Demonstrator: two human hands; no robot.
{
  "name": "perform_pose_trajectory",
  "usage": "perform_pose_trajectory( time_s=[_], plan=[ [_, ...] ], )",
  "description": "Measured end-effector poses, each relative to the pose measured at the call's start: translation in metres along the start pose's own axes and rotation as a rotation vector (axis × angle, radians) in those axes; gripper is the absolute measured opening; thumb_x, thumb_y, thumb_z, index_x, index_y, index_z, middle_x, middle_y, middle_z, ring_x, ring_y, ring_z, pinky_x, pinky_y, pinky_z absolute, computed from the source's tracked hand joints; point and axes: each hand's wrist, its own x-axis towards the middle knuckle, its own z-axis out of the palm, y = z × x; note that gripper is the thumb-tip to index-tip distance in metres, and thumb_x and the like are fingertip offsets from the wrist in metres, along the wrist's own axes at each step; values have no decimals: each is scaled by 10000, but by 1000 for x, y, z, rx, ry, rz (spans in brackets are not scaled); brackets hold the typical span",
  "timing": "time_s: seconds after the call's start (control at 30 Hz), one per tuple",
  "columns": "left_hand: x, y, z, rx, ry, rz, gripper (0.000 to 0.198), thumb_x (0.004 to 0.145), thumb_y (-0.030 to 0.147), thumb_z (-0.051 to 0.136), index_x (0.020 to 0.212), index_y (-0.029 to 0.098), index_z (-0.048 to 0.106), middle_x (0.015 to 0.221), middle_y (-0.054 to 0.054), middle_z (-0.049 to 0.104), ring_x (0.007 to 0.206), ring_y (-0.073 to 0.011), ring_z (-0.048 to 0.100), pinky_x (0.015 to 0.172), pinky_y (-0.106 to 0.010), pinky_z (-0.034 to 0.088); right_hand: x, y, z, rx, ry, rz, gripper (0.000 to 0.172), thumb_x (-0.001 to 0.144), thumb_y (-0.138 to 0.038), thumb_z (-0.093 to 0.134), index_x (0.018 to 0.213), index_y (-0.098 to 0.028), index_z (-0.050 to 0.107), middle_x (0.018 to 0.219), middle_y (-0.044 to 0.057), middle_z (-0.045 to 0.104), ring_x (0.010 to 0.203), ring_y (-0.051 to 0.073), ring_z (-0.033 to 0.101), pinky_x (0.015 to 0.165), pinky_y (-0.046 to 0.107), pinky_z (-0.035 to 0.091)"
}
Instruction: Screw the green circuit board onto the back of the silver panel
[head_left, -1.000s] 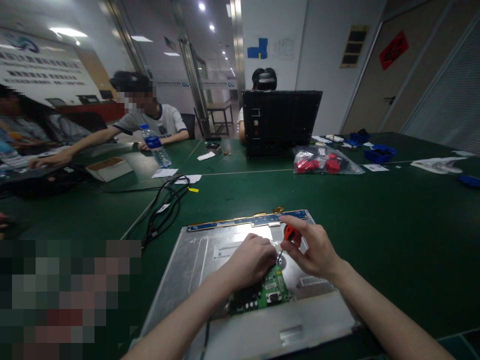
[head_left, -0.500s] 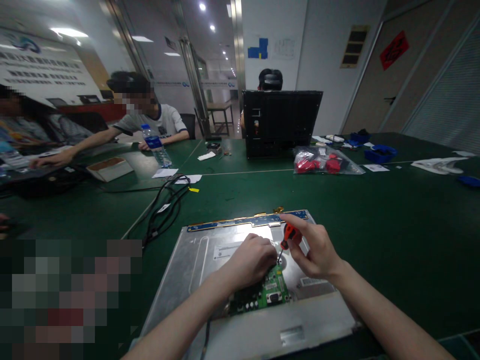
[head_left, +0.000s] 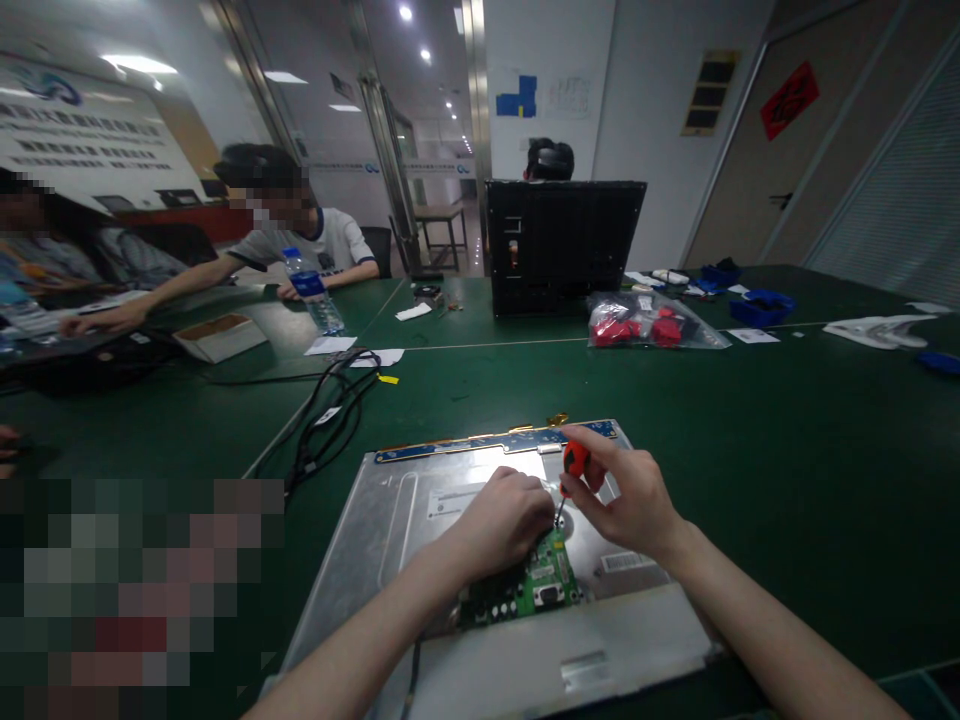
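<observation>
A silver metal display panel (head_left: 390,530) lies back-up on the green table in front of me, with a blue strip board (head_left: 495,442) along its far edge and a green circuit board (head_left: 541,585) near its middle. My right hand (head_left: 626,500) is closed round a small orange-handled screwdriver (head_left: 573,462), its tip down at the green board's far corner. My left hand (head_left: 501,522) is curled into a loose fist on the panel beside that tip; what its fingers press on is hidden.
A bundle of black cables (head_left: 330,410) lies left of the panel. Farther back stand a black monitor back (head_left: 562,245), a clear bag of red parts (head_left: 649,325), a water bottle (head_left: 311,290) and blue trays (head_left: 757,305). Other people sit at the far left and behind the monitor.
My right hand has turned slightly on the screwdriver, so the orange handle has shifted a little toward the panel's far edge. My left hand has stayed put.
</observation>
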Motion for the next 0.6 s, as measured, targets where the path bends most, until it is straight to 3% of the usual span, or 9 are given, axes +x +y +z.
perform_pose_trajectory(
  time_s=[0.13,0.4,0.6],
  plan=[
    [1,-2,1,-6,-8,3,150,883,90,551,867,175,674,872,-53,700,852,-200,644,807,-331,430,-2,3,0,-1,-2,-9,486,920,-190,576,1391,-237,465,740,-39,679,481,86,550,485,207,479],
    [0,-1,1,1,2,-4,160,870,94,528,815,170,658,830,-54,690,795,-197,629,782,-340,435,3,-2,-4,94,-70,41,545,921,-182,503,1455,-219,398,1007,72,705,762,166,668,603,276,575],
    [1,0,1,-1,4,-14,153,867,95,549,797,171,662,797,-42,680,762,-188,615,776,-342,426,2,-2,-3,101,-63,45,536,925,-154,485,1448,-221,392,950,54,669,671,139,629,563,256,542]
  ],
)
